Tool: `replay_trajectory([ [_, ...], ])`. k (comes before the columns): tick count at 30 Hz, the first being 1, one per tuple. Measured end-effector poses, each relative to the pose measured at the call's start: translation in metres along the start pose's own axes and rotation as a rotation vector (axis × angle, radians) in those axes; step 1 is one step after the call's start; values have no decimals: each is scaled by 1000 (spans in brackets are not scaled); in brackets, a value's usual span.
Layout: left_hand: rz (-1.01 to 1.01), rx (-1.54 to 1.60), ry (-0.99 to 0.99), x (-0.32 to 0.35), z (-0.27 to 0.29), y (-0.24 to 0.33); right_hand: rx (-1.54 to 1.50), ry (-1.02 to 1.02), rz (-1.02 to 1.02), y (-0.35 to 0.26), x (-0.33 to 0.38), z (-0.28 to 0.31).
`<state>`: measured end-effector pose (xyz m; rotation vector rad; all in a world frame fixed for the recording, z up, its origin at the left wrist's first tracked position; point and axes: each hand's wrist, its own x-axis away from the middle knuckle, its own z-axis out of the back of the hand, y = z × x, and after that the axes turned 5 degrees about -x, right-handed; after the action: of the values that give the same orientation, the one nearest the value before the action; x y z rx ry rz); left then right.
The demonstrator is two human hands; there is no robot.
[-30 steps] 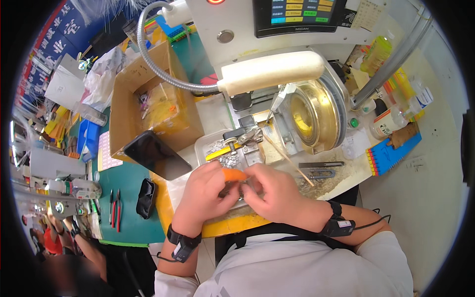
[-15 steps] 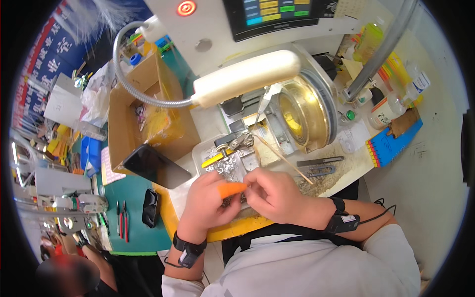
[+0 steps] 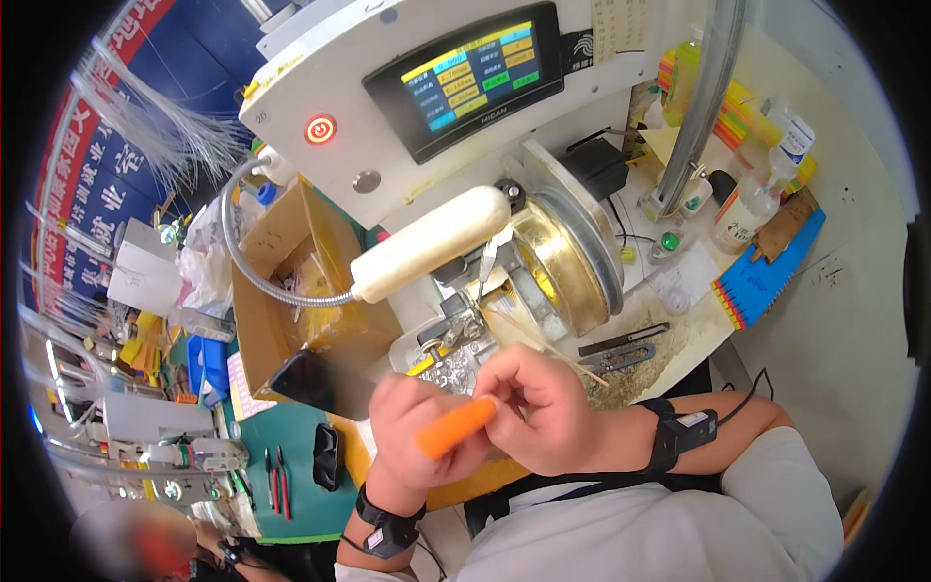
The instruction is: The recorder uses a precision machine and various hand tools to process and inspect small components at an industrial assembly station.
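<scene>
My left hand (image 3: 419, 427) and my right hand (image 3: 536, 412) meet at their fingertips in front of the machine. An orange finger cot (image 3: 456, 428) covers one finger of my left hand, its tip touching my right fingers. Both hands are closed in a pinch, and whatever lies between the fingertips is hidden or too small to make out. Just beyond them, small shiny metal pieces (image 3: 454, 371) lie in a pale tray, partly covered by my hands. A thin wooden stick (image 3: 548, 345) slants down toward my right hand from the machine's brass-coloured wheel (image 3: 545, 267) area.
A cream tube lamp (image 3: 432, 242) on a bendy metal arm hangs over the work spot. Behind stands a white machine with a lit screen (image 3: 475, 82). A black phone (image 3: 303, 378) and cardboard box (image 3: 254, 325) are at left; dark tweezers (image 3: 626, 338) lie right.
The view has tilted up, showing more of the screen. My hands sit lower in the picture, still together, and the orange-covered finger now slants more steeply.
</scene>
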<state>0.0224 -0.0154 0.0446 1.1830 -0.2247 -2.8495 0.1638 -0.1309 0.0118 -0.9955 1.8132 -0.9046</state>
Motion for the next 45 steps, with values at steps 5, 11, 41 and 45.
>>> replay_trajectory([
  [5,288,-139,168,-6,-23,-2,-160,294,111,4,-27,-13],
  [11,389,-350,199,2,-50,4,-176,367,1,13,-37,-14],
  [41,318,-401,-21,-4,-36,-4,-152,413,-102,15,-36,-9],
  [45,460,-329,25,1,-48,6,-107,391,-99,18,-35,-10],
])
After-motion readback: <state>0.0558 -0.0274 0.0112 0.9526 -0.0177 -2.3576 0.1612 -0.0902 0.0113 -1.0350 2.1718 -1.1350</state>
